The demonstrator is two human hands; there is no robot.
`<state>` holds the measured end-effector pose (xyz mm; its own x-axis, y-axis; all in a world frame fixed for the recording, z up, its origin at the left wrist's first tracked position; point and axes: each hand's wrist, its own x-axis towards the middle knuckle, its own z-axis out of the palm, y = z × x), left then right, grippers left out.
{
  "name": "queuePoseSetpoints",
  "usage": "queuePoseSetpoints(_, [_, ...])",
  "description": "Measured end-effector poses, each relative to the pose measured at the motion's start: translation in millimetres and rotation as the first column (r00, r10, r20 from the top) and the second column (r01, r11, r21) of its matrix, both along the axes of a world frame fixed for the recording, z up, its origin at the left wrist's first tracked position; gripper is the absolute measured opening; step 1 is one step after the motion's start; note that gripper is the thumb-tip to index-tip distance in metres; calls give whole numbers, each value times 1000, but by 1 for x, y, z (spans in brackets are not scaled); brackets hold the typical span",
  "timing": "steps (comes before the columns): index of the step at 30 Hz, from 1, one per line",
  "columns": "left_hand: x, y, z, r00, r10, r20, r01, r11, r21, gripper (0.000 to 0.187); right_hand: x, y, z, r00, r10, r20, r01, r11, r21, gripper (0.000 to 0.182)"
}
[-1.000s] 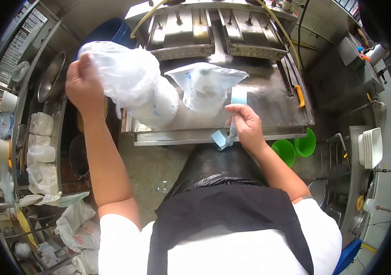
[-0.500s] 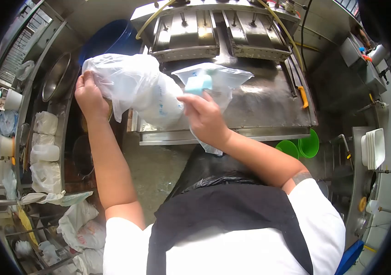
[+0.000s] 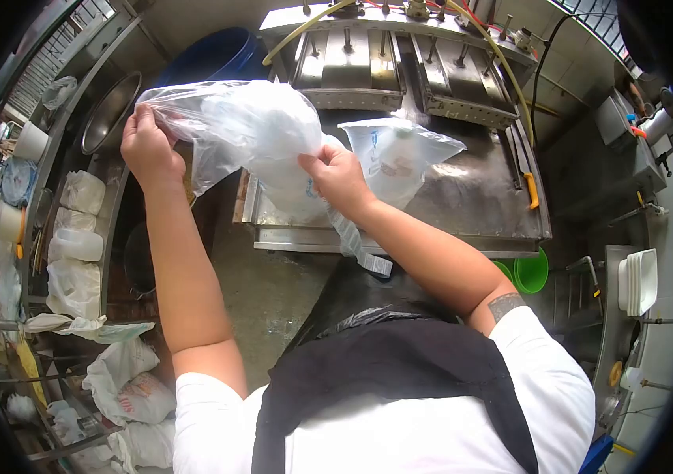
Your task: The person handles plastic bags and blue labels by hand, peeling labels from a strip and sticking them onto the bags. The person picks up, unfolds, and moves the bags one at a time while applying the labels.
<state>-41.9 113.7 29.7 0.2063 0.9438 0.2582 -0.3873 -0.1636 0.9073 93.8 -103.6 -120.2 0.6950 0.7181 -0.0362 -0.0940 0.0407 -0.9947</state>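
A clear plastic bag (image 3: pixel 238 118) stretches between my two hands above the steel worktop. My left hand (image 3: pixel 149 148) pinches its far left end, pulling the film taut. At the right end, the closed fingers of my right hand (image 3: pixel 338 175) grip the bag's edge. Below it is a whitish bag (image 3: pixel 285 193) with blue print; its contents are hard to make out. Just right of my right hand stands another printed clear bag (image 3: pixel 393 162) with something whitish inside. A narrow translucent strip (image 3: pixel 350 241) hangs over the worktop's front edge.
The steel worktop (image 3: pixel 470 197) carries a yellow-handled knife (image 3: pixel 531 189) along its right side. Steel burner units (image 3: pixel 348 67) stand behind. A blue tub (image 3: pixel 214 55) is at back left, a green bucket (image 3: pixel 531 271) below right. Shelves with white packages (image 3: pixel 76 280) line the left.
My right hand has moved onto the right end of the bag. The light-blue object by its fingers is out of sight. The bag looks more stretched, and the view has shifted slightly.
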Motion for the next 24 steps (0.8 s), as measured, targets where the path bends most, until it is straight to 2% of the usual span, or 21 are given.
queuePoseSetpoints(2, [2,0,8,999,20,40,-21,1000,10,23,-4,3,6,1000,-5,24,3,999,54,27])
queuePoseSetpoints(5, [5,20,10,992,90,83,-98,991,91,25,-5,-2,15,1000,13,13,-14,1000,22,31])
queuePoseSetpoints(7, [-1,37,19,990,101,98,-109,990,84,30,-1,-4,4,1000,-6,12,6,999,37,32])
queuePoseSetpoints(9, [-13,64,27,901,400,-167,-359,905,230,36,2,-6,0,1000,-20,12,20,999,49,33])
queuePoseSetpoints(10, [-14,53,32,948,309,-71,-300,947,117,43,4,-6,1,999,-8,-46,9,999,30,33])
queuePoseSetpoints(11, [-17,60,32,949,308,-70,-298,947,120,43,7,-6,2,995,5,-102,-3,1000,16,33])
queuePoseSetpoints(12, [-25,77,29,689,593,-417,-346,774,530,45,7,-5,4,995,3,-104,-1,1000,19,33])
queuePoseSetpoints(13, [-33,94,26,236,840,-489,-133,527,840,49,7,-3,5,994,-3,-110,5,1000,13,34])
queuePoseSetpoints(14, [-38,104,24,367,764,-531,-186,620,762,55,6,-2,6,993,-12,-117,13,1000,5,35])
queuePoseSetpoints(15, [-37,92,27,367,763,-533,-178,620,764,55,4,-2,8,992,-17,-124,18,1000,6,35])
queuePoseSetpoints(17, [-37,61,35,576,647,-500,-173,694,699,51,2,-1,13,986,-55,-157,74,990,116,32])
queuePoseSetpoints(18, [-35,63,33,568,676,-470,-214,672,709,44,5,0,11,985,-57,-160,77,990,117,32])
queuePoseSetpoints(19, [-37,67,33,566,676,-472,-212,673,709,44,8,1,9,993,-100,-69,105,991,79,34])
queuePoseSetpoints(20, [-40,71,34,492,720,-490,-207,643,737,41,9,1,6,991,-135,24,134,990,43,37])
queuePoseSetpoints(21, [-43,73,34,413,760,-501,-199,612,765,38,8,0,2,991,-132,21,131,991,42,37])
queuePoseSetpoints(22, [-41,56,36,411,762,-500,-201,610,766,38,8,0,-4,988,-143,-52,140,989,-46,43])
queuePoseSetpoints(24, [-36,23,33,292,875,-387,-133,438,889,33,16,3,-32,977,-143,-160,110,974,-198,53])
